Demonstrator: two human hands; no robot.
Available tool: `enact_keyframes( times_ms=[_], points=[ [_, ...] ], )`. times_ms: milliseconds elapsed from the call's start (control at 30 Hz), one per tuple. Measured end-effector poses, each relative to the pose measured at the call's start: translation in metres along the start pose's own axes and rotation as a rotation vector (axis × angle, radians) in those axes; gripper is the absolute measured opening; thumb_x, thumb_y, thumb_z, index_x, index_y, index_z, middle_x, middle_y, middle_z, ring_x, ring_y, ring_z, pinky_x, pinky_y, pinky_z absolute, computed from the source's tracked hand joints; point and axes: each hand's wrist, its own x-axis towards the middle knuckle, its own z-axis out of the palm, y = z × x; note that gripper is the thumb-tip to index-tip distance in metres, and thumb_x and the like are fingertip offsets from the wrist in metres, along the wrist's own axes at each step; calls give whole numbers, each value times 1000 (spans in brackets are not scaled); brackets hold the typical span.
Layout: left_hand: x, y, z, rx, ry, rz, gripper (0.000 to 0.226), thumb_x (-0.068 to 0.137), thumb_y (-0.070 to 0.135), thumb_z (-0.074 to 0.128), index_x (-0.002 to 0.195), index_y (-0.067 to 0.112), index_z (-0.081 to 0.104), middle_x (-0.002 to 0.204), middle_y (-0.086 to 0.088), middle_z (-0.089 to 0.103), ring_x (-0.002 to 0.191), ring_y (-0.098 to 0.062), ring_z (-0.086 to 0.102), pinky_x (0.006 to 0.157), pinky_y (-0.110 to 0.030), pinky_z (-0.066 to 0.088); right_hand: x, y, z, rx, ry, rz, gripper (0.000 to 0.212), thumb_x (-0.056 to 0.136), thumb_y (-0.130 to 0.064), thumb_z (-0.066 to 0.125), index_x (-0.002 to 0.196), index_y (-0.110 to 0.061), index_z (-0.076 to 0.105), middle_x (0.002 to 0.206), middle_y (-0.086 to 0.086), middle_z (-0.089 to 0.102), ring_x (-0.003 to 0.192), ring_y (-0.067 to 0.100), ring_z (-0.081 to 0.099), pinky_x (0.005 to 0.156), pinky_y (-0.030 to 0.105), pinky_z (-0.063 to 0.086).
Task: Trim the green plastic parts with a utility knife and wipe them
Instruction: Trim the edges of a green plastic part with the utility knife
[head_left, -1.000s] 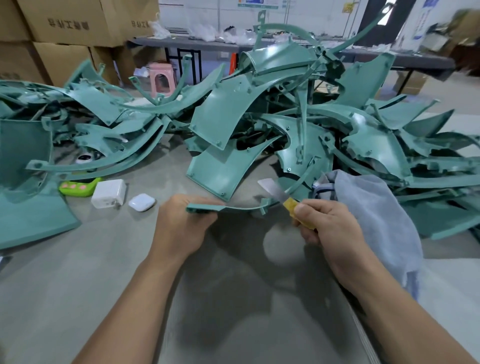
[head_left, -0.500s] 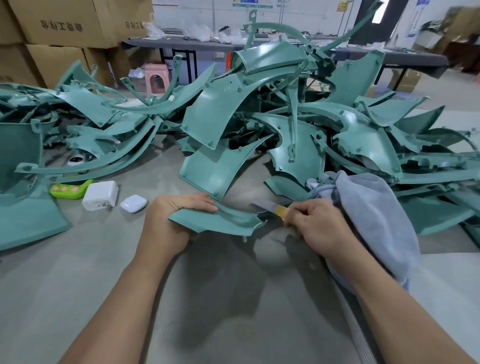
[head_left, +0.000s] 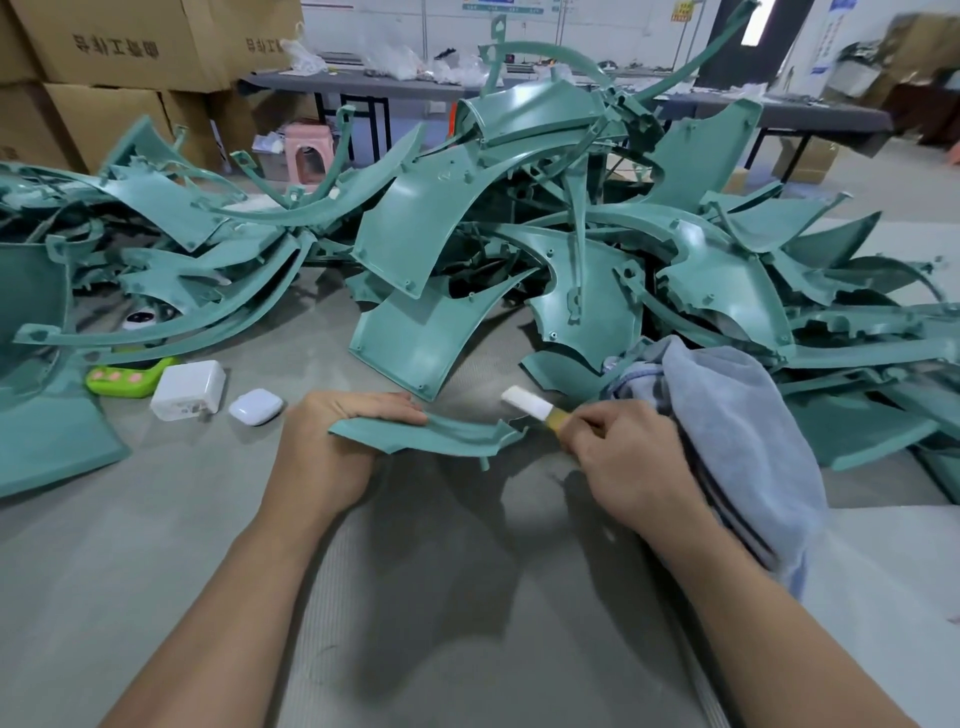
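One head cam only, wide-angle: it's looking fwd & down across the table (head_left: 441, 597), sitting close over the left hand (head_left: 322, 457) & right hand (head_left: 623, 462), room stretching out behind.

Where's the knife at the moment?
Just right of centre in the head view: the right hand grips the utility knife, its blade beside the right end of the green part held by the left hand.

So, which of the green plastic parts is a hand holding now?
The small curved strip, gripped by the left hand; the others lie in the pile behind it, in no hand.
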Motion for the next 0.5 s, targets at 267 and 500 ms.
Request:
enact_keyframes(
  times_ms=[267, 500],
  points=[
    [-1, 3, 0, 59, -5, -27, 55, 72, -14, 82, 81, 40, 77, 86, 30, 72, 87, 11, 69, 82, -5, 50, 2, 0, -5, -121, 188, 101, 36, 93, -21, 58, 59, -12, 54, 43, -4, 51, 40, 12, 44, 37, 23, 29],
    [1, 6, 1, 91, 28, -64, 57, 77, -9, 80, 74, 48, 75, 79, 33, 72, 80, 8, 71, 75, -8, 53, 3, -3, -4, -373, 196, 186, 27, 98, -32, 53, 76, -18, 59, 62, 1, 49, 59, 27, 45, 61, 29, 37]
  ],
)
